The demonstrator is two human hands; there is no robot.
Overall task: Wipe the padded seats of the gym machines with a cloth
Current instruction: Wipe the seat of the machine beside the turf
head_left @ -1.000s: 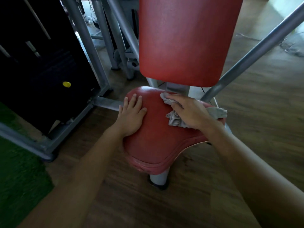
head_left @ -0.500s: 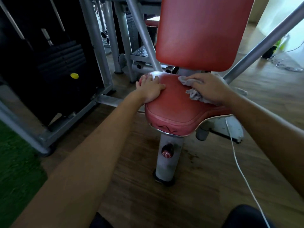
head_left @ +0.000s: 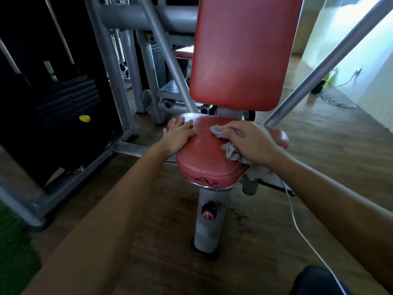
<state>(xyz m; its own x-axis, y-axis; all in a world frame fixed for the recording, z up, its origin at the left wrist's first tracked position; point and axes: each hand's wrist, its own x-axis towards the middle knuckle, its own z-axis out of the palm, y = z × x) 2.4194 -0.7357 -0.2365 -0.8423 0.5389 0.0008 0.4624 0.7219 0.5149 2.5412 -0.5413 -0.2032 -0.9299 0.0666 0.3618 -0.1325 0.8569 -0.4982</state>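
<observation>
- Padded seat (head_left: 208,160): red vinyl, sitting on top of a grey seat post (head_left: 209,228) and lying just below the upright red backrest (head_left: 242,52). Its front edge is showing dark jagged marks.
- Cloth (head_left: 230,153): grey and crumpled, lying on the right half of the seat. One corner is poking out toward the seat's middle near the back edge, and the rest is bunching under my palm and spilling over the right edge.
- Right hand (head_left: 251,143): I am pressing it down on the cloth, fingers bent over the bunched fabric and gripping it against the padding.
- Left hand (head_left: 180,136): I am resting it flat on the seat's back left corner, fingers straight and spread, holding nothing.
- Knob (head_left: 208,212): dark red, sticking out of the front of the seat post.
- Weight stack (head_left: 68,96): black plates standing well to the left inside a grey frame, with a yellow pin (head_left: 84,118) sitting in its face.
- White cable (head_left: 297,226): trailing from under the seat's right edge down across the wooden floor (head_left: 265,241).
- Green turf (head_left: 14,252): covering the ground at the lower left, beside the frame's foot.
</observation>
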